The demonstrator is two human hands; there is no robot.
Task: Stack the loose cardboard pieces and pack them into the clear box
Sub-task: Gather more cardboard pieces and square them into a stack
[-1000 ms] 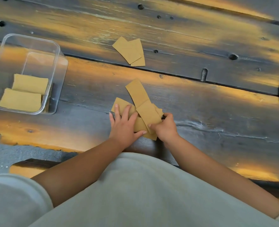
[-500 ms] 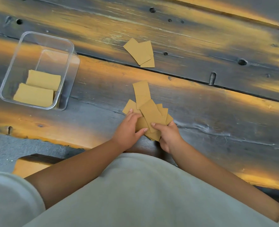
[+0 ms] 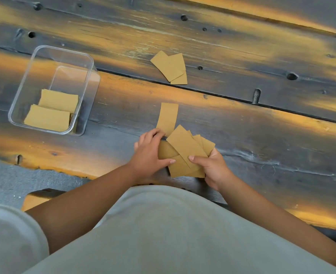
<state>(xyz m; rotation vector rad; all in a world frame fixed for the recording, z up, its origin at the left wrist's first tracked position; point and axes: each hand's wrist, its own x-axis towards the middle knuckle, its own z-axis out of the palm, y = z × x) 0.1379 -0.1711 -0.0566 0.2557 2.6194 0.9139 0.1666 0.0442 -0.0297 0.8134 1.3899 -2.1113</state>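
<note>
A fanned bunch of tan cardboard pieces [image 3: 184,147] sits at the table's near edge between both hands. My left hand [image 3: 150,153] curls round its left side, thumb on top. My right hand [image 3: 212,167] grips its right side, thumb pressed on the top piece. One long piece [image 3: 168,116] sticks out away from me, past my left fingers. Two overlapping loose pieces [image 3: 171,67] lie farther back. The clear box [image 3: 34,62] stands at the left, with two cardboard stacks [image 3: 52,109] lying inside its near end.
The dark wooden table [image 3: 242,119] has knots, holes and a long groove across it. Its near edge runs just below my hands, with grey floor [image 3: 15,180] at the lower left. My light shirt fills the bottom of the view.
Both hands have closed in on the bunch and drawn its pieces together. My left fingers went from flat on the pieces to curled round them. The camera shifted, so everything sits further right.
</note>
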